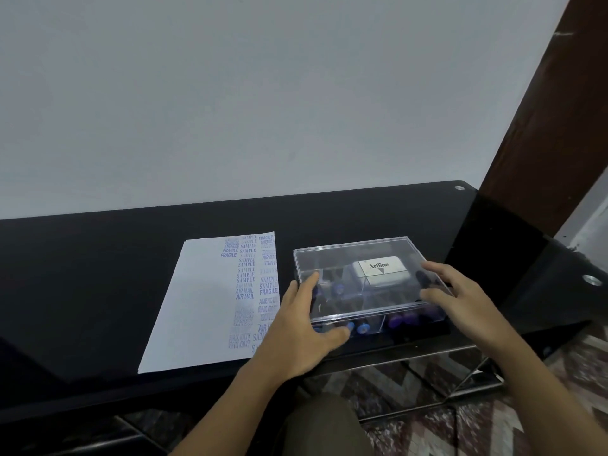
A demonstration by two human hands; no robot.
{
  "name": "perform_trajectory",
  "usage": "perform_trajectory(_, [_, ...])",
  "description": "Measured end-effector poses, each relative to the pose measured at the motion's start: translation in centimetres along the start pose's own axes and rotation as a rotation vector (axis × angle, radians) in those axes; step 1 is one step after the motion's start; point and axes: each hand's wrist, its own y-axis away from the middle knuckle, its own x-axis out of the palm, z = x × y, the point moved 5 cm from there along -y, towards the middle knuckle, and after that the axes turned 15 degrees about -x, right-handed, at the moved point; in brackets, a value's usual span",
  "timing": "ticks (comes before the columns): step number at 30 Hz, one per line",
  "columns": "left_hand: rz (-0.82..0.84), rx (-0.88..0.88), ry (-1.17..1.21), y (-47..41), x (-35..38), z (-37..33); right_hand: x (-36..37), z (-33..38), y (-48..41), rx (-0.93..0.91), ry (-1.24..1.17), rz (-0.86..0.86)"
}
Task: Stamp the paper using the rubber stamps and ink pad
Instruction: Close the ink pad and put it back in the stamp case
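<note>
- Step, as I read it: getting into the kit. The stamps point(362, 328) and the ink pad point(380, 269) were shut away in the clear box point(394, 311), so no stamping could happen yet.
- Paper point(197, 307) lay flat on the black table point(98, 258), just left of the box. Its right half was already full of blue prints (SAMPLE, FRAGILE, AIR MAIL, FAX OUT); the left half was blank.
- Ink pad was the white Artline case in the back right part of the box. The blue-knobbed stamps sat along the front; their count was unreadable through the plastic.
- Left hand point(306, 327) gripped the box's front left corner. Its thumb lay on top of the lid point(329, 258) and its fingers curled round low at the front edge, next to the stamp knobs.
- Right hand point(460, 291) held the right end of the lid, fingers over the top edge and thumb on the front face.
- Hands were well apart, one at each end of the box, with both forearms angled in from below.
- Couldn't tell whether the lid was seated or partly lifted.
- Next move, my call: lift the lid straight up and evenly, with the base kept down. Set the lid off the paper, then take out the pad and one stamp.
- Risk: a tilted lift could drag the base and spill the stamps.
</note>
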Motion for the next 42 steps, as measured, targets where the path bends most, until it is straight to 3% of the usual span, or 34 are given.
perform_trajectory(9, [-0.091, 0.013, -0.025, 0.3, 0.2, 0.6, 0.2, -1.0, 1.1, 0.014, -0.04, 0.172])
perform_trajectory(20, [-0.126, 0.041, -0.053, -2.2, -0.5, 0.6, 0.5, -0.8, -1.5, -0.058, 0.043, 0.163])
perform_trajectory(31, [-0.124, -0.092, -0.122, -12.0, -4.3, -1.5, 2.4, -1.4, -11.7, -0.069, 0.13, 0.157])
perform_trajectory(42, [-0.134, -0.16, -0.035, -21.0, -7.6, -1.8, 5.1, -2.4, -22.3, -0.075, 0.122, 0.165])
